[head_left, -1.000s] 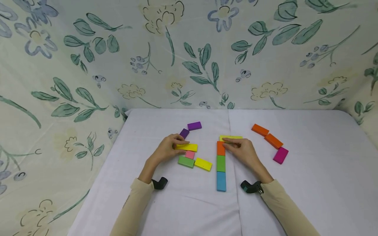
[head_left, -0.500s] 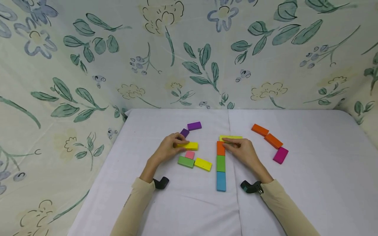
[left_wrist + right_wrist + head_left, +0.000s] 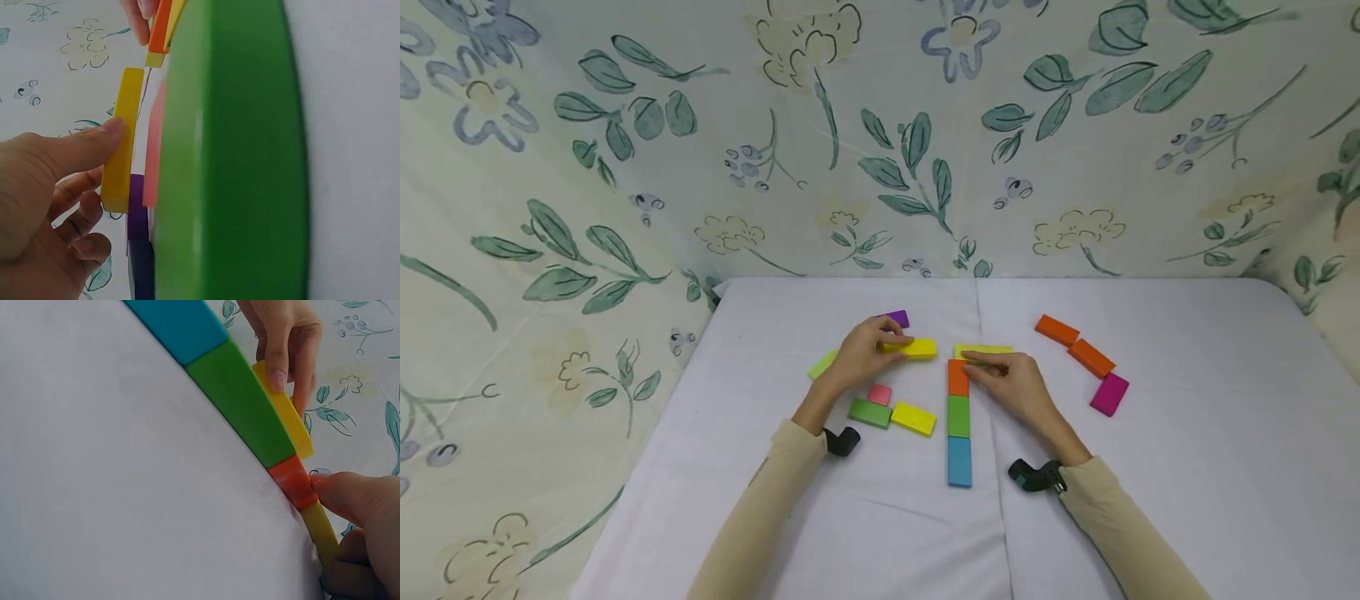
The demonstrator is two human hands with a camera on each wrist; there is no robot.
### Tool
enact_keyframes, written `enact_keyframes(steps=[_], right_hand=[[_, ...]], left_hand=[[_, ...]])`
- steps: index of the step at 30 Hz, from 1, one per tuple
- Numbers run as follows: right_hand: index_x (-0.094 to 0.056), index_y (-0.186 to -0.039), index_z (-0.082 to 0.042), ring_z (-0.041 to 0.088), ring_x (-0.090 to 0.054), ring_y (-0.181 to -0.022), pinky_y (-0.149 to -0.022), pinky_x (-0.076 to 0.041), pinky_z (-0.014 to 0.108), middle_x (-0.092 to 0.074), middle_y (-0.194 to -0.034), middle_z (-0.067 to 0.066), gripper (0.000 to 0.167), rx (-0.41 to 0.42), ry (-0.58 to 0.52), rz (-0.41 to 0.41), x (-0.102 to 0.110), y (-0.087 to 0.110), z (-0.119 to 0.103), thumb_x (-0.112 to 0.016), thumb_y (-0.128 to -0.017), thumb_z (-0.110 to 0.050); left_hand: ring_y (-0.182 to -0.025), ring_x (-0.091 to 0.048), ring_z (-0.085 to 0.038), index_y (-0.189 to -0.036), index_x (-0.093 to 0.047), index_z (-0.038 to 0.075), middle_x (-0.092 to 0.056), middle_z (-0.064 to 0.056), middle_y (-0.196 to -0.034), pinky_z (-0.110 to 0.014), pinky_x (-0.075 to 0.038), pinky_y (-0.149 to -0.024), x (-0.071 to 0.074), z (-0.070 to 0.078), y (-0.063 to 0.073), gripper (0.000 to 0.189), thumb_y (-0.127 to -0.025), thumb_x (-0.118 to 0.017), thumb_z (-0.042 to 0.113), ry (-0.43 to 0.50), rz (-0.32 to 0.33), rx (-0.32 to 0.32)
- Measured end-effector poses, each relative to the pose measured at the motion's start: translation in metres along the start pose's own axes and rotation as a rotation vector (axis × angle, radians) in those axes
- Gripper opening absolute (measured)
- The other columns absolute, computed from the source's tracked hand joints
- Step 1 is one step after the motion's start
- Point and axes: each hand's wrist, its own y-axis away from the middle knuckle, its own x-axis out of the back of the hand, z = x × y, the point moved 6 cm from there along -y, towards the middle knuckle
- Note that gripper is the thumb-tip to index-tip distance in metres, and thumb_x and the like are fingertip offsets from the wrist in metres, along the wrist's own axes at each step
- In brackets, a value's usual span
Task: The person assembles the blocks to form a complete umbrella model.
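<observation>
My left hand [image 3: 863, 352] pinches a yellow wooden block [image 3: 921, 349] between thumb and fingers. In the left wrist view this yellow block [image 3: 122, 140] stands apart from the others, apparently raised. My right hand [image 3: 1011, 382] is at the top of a column of blocks. Its thumb touches the orange block [image 3: 294, 482], and its curled fingers are at the light yellow block [image 3: 320, 532] lying crosswise at the far end. Below the orange block follow a green block [image 3: 958, 416] and a blue block [image 3: 959, 462], end to end. My hand partly covers the light yellow block.
Left of the column lie a pink block [image 3: 880, 394], a green block [image 3: 869, 413] and another yellow block [image 3: 913, 419]. A purple block [image 3: 897, 318] and a lime block [image 3: 823, 364] are partly hidden behind my left hand. Two orange blocks [image 3: 1091, 358] and a magenta block [image 3: 1109, 394] lie right.
My left hand has carried the yellow block right and away from me, toward the column's top. The lime block has come into view. My right hand stays at the same place.
</observation>
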Motion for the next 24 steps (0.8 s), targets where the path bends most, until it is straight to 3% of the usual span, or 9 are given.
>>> enact_keyframes(steps=[8,17,24], right_hand=[[-0.078,-0.122,-0.018,0.011,-0.037,-0.057,-0.052,-0.027,0.022,-0.038,-0.062,-0.003,0.031,0.008,0.003,-0.014,-0.002,-0.001,-0.004,-0.078,-0.094,-0.029],[-0.079,-0.122,-0.018,0.011,-0.037,-0.056,-0.052,-0.027,0.023,-0.039,-0.061,-0.004,0.031,0.007,0.012,-0.006,-0.003,-0.001,-0.002,-0.079,-0.093,-0.03],[-0.078,-0.123,-0.019,0.012,-0.039,-0.059,-0.053,-0.029,0.023,-0.052,-0.067,0.001,0.031,-0.008,0.017,0.003,-0.001,0.0,0.001,-0.078,-0.094,-0.031]], left_hand=[[-0.108,-0.056,-0.02,-0.122,-0.078,0.016,-0.066,-0.002,-0.115,-0.036,-0.05,-0.098,-0.014,0.006,-0.018,0.03,-0.092,-0.079,0.016,-0.006,-0.043,0.012],[-0.11,-0.057,-0.019,-0.124,-0.077,0.019,-0.066,0.002,-0.12,-0.036,-0.049,-0.1,-0.023,0.008,-0.021,0.03,-0.094,-0.077,0.017,-0.011,-0.111,0.038],[-0.112,-0.056,-0.018,-0.125,-0.076,0.019,-0.066,0.003,-0.12,-0.038,-0.048,-0.103,-0.024,0.01,-0.024,0.032,-0.093,-0.078,0.016,0.007,-0.125,0.044]])
